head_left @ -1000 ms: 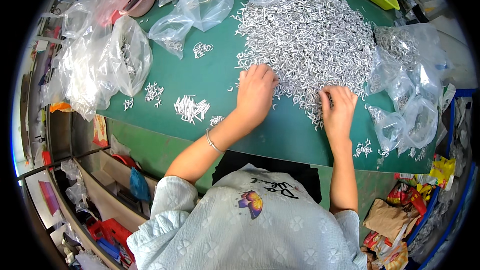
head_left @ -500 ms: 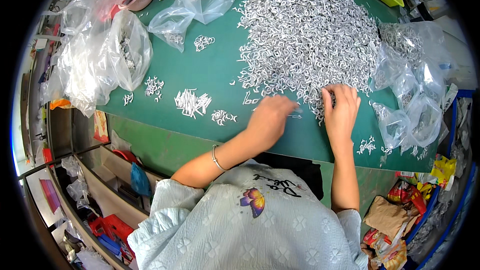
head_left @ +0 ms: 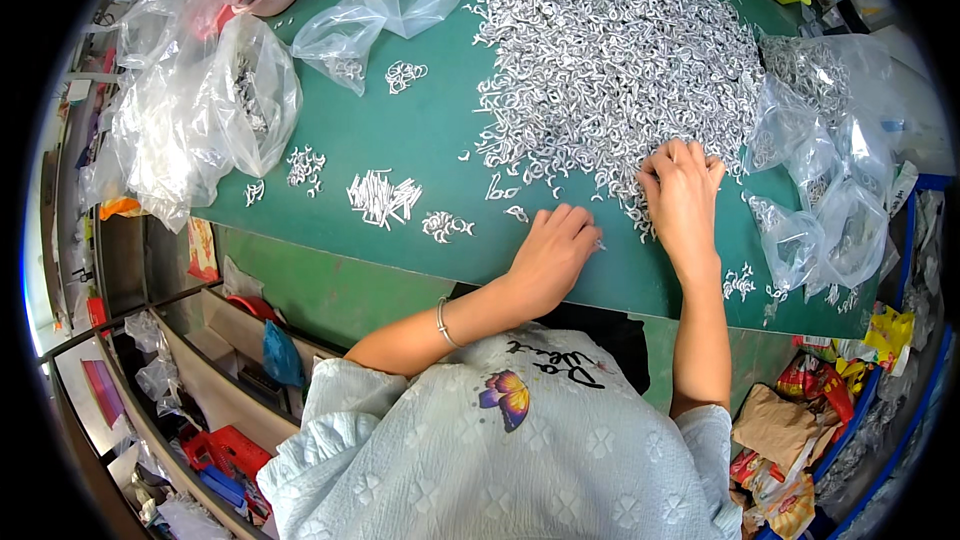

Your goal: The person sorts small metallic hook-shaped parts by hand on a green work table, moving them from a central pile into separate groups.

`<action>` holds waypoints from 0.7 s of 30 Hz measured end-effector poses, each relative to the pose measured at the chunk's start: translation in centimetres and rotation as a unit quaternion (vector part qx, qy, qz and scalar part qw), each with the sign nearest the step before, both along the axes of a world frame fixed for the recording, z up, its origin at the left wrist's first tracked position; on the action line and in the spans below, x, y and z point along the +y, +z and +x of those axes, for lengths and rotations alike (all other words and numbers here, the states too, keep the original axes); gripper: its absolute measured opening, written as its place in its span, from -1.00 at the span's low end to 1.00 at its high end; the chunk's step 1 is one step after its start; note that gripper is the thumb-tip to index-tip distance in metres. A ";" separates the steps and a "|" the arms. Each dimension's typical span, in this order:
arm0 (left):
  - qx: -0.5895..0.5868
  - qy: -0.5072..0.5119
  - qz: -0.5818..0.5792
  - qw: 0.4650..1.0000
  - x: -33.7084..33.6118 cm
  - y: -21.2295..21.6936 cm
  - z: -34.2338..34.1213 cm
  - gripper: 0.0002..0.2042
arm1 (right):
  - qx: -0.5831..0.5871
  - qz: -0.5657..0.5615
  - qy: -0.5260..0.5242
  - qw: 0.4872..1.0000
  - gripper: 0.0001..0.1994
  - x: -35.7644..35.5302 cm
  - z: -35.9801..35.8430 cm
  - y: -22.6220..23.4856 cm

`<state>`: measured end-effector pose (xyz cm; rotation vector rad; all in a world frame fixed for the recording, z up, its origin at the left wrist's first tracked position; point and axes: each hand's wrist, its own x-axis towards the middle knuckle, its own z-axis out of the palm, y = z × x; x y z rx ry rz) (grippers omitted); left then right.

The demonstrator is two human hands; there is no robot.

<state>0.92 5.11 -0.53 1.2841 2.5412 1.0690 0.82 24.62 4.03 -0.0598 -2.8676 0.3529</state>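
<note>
Head view: the heap of small silvery metal parts [head_left: 620, 70] covers the far middle of the green table [head_left: 400, 150], with clear plastic bags [head_left: 200, 110] left and right (small sorted clusters [head_left: 382, 197] lie between). Since half a second ago, the left hand [head_left: 553, 250] has slid toward the table's near edge, fingers curled, contents unclear. The right hand [head_left: 682, 188] rests spread at the heap's edge.

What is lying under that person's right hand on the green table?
The right hand rests palm down on the near edge of the big heap of small silvery metal pieces. Pieces show around its fingers; whatever lies directly beneath the palm is covered.
</note>
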 end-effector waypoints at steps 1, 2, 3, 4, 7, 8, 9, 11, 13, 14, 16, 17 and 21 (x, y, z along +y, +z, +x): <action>-0.012 -0.015 -0.003 1.000 -0.5 -0.1 0.2 -0.76 | 0.004 -0.002 0.005 1.000 -0.93 0.1 -0.1 0.1; -0.024 -0.030 -0.005 0.999 -0.8 -0.1 0.4 -0.75 | 0.016 -0.014 -0.006 1.000 -0.94 0.1 0.3 0.3; -0.031 -0.021 0.010 0.999 -0.9 0.3 0.4 -0.74 | 0.027 -0.027 -0.016 0.999 -0.95 -0.1 1.1 0.4; -0.037 -0.012 0.026 0.999 -0.9 1.1 0.4 -0.74 | 0.038 -0.040 -0.026 0.998 -0.95 -0.3 1.7 0.5; -0.030 0.028 0.040 0.998 -1.1 1.6 -0.6 -0.71 | 0.054 0.003 -0.048 0.997 -0.95 0.0 2.8 -1.1; -0.024 0.043 0.039 0.998 -1.0 1.5 -1.4 -0.70 | 0.080 0.004 -0.059 0.995 -0.97 0.2 3.2 -1.1; -0.004 0.052 0.050 0.997 -0.6 1.5 -2.4 -0.69 | 0.091 -0.006 -0.063 0.994 -0.98 0.2 3.2 -1.0; 0.030 0.068 0.072 0.995 0.0 1.7 -4.2 -0.68 | 0.108 -0.026 -0.071 0.991 -0.98 -0.3 3.3 -0.3; 0.049 0.056 0.062 0.995 1.4 1.9 -5.8 -0.68 | 0.060 -0.082 -0.029 0.994 -0.96 -1.2 4.0 0.1; 0.059 0.051 0.058 0.995 2.1 1.9 -6.5 -0.68 | 0.028 -0.116 0.005 0.993 -0.95 -2.0 4.6 0.2; 0.092 0.017 0.014 0.996 3.0 1.4 -7.4 -0.72 | -0.020 -0.156 0.044 0.987 -0.92 -3.1 5.2 -0.1; 0.108 0.000 -0.008 0.994 3.4 1.1 -7.7 -0.74 | -0.035 -0.161 0.054 0.985 -0.91 -3.5 5.4 -0.6; 0.123 0.048 0.005 0.991 3.9 0.4 -8.8 -0.86 | 0.028 -0.125 -0.036 0.991 -0.85 -3.2 4.7 -0.3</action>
